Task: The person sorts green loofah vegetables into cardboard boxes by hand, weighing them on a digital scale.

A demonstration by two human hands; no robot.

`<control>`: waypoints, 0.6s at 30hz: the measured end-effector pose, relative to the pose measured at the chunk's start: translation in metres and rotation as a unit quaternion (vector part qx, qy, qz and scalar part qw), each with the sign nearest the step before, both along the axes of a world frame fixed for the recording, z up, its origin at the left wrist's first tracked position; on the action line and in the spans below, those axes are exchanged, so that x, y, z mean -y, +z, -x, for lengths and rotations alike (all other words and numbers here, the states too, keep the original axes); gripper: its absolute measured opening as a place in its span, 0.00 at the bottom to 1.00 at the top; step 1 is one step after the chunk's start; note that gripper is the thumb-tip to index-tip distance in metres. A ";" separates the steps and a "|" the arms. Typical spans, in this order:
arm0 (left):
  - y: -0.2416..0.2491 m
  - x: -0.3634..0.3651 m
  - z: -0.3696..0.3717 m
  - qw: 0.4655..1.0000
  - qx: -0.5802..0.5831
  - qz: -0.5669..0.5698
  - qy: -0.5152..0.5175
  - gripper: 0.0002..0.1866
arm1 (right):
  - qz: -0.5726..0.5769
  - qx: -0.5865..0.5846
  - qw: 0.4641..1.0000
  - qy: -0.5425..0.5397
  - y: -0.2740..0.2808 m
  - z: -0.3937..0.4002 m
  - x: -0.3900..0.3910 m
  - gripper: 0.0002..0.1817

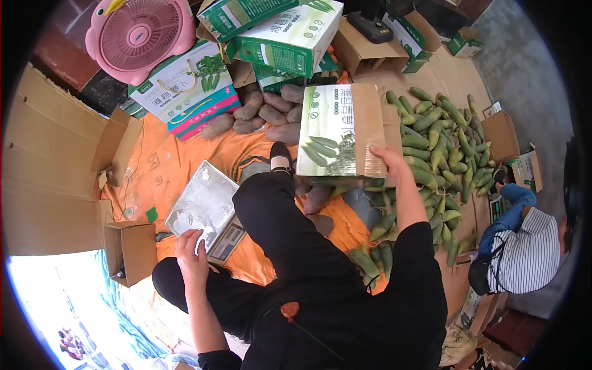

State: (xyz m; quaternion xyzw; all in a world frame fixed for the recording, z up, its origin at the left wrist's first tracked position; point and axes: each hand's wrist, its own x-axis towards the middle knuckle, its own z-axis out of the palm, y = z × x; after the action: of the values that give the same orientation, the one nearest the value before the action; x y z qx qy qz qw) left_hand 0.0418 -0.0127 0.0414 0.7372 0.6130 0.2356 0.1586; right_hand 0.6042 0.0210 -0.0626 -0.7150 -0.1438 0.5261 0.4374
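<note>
My right hand (pixel 388 161) grips the right side of a white and green printed carton (pixel 328 132) with radish pictures on it. Brown packing tape runs over that end of the carton, which is above the floor to the right of my knee. My left hand (pixel 192 250) is at the near edge of a digital scale (pixel 205 198) with a scuffed silver platform, its fingers loosely bent and apart, with nothing visible in them. The scale's display panel (pixel 226 244) faces me. Green radishes (pixel 441 145) are heaped beyond the carton on the right.
Reddish-brown roots (pixel 271 115) lie on an orange sheet (pixel 148 169) ahead. Stacked green cartons (pixel 271 52) and a pink fan (pixel 139 37) stand behind. An open cardboard box (pixel 131 251) sits at left. Another person in a striped shirt (pixel 527 253) is at the right.
</note>
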 end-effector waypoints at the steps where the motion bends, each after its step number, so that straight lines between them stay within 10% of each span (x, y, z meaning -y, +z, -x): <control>1: -0.001 0.000 0.000 1.000 0.002 -0.002 0.002 0.14 | -0.020 -0.019 0.999 0.016 -0.005 0.005 0.001 0.26; 18: 0.011 0.022 0.022 0.996 0.079 -0.048 0.012 0.13 | -0.264 0.229 0.936 -0.044 0.178 0.114 0.072 0.12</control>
State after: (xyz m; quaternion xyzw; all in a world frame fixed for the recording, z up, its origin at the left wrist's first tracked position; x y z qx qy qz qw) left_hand 0.0197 -0.0347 0.0526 0.7154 0.5957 0.3242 0.1680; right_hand 0.4907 -0.0509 0.1150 -0.6803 -0.3421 0.2718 0.5885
